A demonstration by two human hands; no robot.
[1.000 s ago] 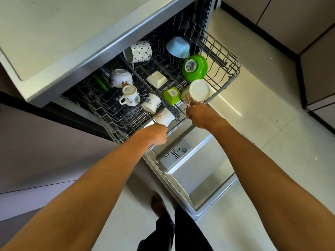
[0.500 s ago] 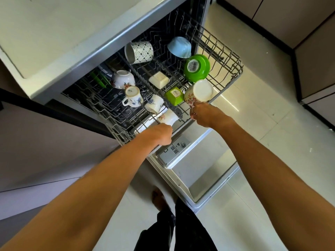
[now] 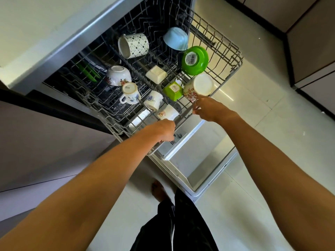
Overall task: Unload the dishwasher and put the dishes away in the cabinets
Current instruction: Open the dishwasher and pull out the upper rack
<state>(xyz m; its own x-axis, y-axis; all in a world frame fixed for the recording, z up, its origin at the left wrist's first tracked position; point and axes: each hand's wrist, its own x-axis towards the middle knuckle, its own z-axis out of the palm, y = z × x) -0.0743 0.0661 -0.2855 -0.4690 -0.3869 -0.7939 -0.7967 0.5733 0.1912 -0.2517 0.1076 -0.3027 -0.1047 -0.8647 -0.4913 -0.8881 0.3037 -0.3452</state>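
Upper dish rack (image 3: 233,57) stands pulled out of the dishwasher (image 3: 203,171) over its lowered door. Left hand (image 3: 164,130) is curled closed over the rack's front rail; its fingertips are hidden under the knuckles. Right hand (image 3: 208,108) is closed on the same rail further right, fingers bent around the wire, a ring visible on one finger. Neither hand holds a dish.

Rack contents, front to back: a white mug with an orange print (image 3: 167,113) lies on its side between the two hands, touching neither that can be seen. Just beside the right hand stands an inverted white cup with red floral pattern (image 3: 198,87). A small green square container (image 3: 173,90) sits inverted to its left, bearing a white sticker; the text is too small to read. A white cup with blue flowers (image 3: 154,100) lies tilted; a blue-flowered mug (image 3: 129,93) sits inverted with a printed maker's mark on its base, not clearly legible. A floral bowl (image 3: 118,75) is inverted at left. A cream rectangular dish (image 3: 156,74) sits mid-rack. A green bowl (image 3: 194,60) stands tilted, barcode label on its base, digits unreadable. A light blue bowl (image 3: 175,40) is inverted at the back. A diamond-patterned mug (image 3: 134,45) lies on its side, mouth facing left.

Green items (image 3: 88,73) show below the rack, identity unclear. A grey countertop (image 3: 45,33) overhangs the machine.
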